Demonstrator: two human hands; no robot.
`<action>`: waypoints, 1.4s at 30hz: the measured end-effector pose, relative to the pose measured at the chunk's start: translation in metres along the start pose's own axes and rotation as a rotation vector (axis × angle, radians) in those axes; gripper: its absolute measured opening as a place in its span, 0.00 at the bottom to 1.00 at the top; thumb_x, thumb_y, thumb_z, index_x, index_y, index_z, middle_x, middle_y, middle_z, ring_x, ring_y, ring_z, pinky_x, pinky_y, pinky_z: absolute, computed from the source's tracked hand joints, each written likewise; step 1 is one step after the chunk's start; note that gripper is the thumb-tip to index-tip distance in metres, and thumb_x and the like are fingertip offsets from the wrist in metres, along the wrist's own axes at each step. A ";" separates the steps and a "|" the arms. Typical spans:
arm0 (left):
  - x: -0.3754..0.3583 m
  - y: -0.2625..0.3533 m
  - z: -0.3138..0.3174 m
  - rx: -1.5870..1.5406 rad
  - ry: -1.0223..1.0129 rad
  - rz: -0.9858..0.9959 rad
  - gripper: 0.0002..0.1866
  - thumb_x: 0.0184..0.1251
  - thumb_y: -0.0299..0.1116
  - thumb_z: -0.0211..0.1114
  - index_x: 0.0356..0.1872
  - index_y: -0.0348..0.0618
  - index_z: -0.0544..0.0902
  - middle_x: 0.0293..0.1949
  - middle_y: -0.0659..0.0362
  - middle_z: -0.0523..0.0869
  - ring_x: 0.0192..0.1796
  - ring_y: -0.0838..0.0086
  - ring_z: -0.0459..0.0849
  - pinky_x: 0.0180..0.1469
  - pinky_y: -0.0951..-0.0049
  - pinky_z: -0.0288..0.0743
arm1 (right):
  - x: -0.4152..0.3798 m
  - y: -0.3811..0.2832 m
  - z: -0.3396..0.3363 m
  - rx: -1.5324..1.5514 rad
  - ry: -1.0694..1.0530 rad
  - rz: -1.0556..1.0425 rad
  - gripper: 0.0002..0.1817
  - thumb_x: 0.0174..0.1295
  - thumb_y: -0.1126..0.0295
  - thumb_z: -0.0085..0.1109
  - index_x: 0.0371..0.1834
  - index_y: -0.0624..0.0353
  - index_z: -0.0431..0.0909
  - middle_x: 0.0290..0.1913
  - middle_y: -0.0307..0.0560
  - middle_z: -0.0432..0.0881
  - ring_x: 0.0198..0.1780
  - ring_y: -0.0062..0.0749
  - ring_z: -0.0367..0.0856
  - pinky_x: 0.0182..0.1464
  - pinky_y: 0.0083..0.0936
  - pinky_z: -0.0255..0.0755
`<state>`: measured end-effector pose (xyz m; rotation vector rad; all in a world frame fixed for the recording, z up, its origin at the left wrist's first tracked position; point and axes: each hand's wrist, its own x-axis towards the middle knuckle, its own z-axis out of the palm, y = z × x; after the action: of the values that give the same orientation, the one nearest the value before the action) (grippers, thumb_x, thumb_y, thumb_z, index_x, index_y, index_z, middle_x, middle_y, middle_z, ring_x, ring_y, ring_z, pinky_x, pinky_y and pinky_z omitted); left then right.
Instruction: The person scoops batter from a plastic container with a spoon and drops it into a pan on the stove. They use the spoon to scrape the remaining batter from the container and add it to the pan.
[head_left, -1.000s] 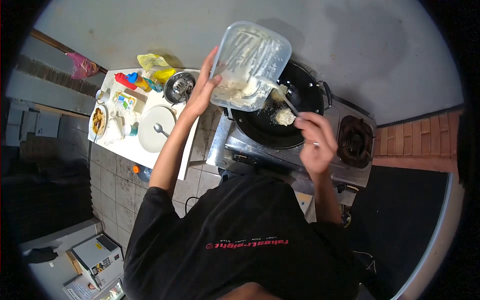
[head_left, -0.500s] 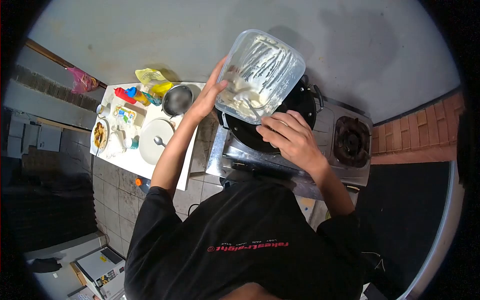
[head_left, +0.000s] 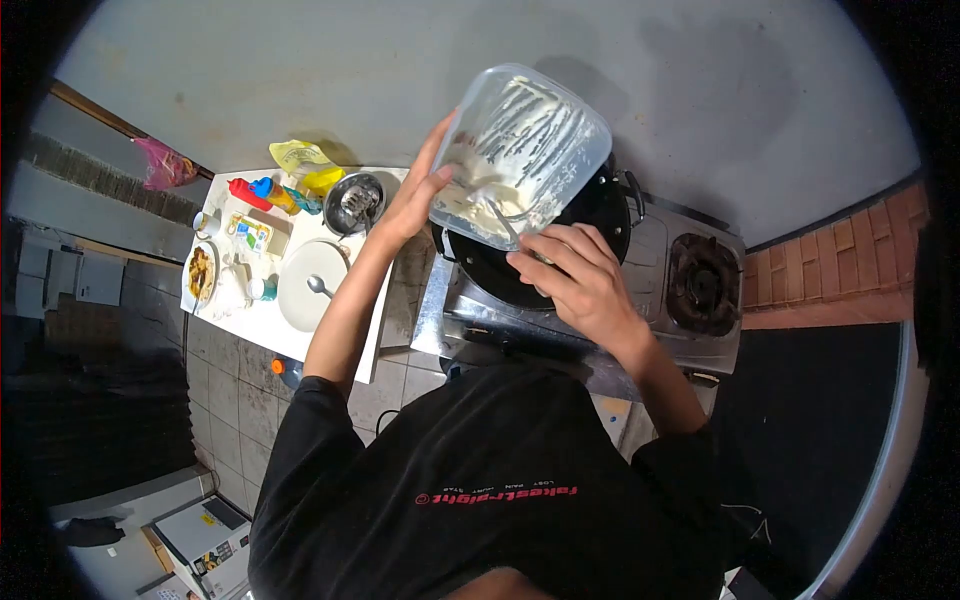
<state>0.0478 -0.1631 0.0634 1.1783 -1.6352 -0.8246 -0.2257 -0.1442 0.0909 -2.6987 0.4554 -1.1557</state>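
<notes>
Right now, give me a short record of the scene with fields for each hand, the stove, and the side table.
left hand: holds the clear plastic container tilted over the black wok
right hand: grips a spoon reaching into the container's batter
stove: wok on the left burner, right burner bare
side table: white plate with spoon, metal bowl, sauce bottles

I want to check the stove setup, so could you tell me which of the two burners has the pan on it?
The left burner, hidden under the black pan; the right burner is bare.
</notes>
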 end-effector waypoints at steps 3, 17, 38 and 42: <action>-0.006 -0.014 0.000 -0.037 0.074 -0.018 0.44 0.72 0.53 0.49 0.83 0.39 0.50 0.83 0.44 0.52 0.85 0.54 0.48 0.83 0.56 0.41 | -0.003 -0.003 -0.003 0.012 0.175 0.054 0.14 0.55 0.78 0.72 0.45 0.65 0.84 0.47 0.49 0.85 0.44 0.43 0.85 0.45 0.35 0.81; -0.020 -0.007 0.019 0.044 0.261 0.107 0.49 0.74 0.60 0.50 0.83 0.36 0.44 0.83 0.44 0.47 0.85 0.51 0.46 0.83 0.55 0.41 | 0.005 -0.022 0.011 0.057 0.335 0.235 0.12 0.58 0.83 0.67 0.46 0.67 0.82 0.44 0.52 0.82 0.43 0.46 0.85 0.43 0.35 0.82; -0.032 0.009 0.030 0.248 0.433 0.154 0.44 0.73 0.44 0.56 0.81 0.32 0.47 0.80 0.39 0.53 0.82 0.44 0.53 0.82 0.50 0.47 | -0.004 -0.038 0.001 -0.254 0.196 0.099 0.14 0.57 0.83 0.68 0.48 0.68 0.83 0.48 0.56 0.81 0.46 0.50 0.86 0.45 0.37 0.84; -0.036 0.012 0.036 0.169 0.533 0.111 0.44 0.73 0.44 0.55 0.81 0.31 0.46 0.81 0.39 0.52 0.82 0.44 0.51 0.82 0.50 0.45 | -0.013 -0.040 0.020 -0.246 0.226 0.159 0.13 0.58 0.84 0.66 0.47 0.68 0.81 0.47 0.56 0.80 0.45 0.50 0.85 0.45 0.38 0.83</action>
<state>0.0140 -0.1252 0.0516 1.2773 -1.3246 -0.2667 -0.2115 -0.1015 0.0794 -2.6761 0.8832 -1.4485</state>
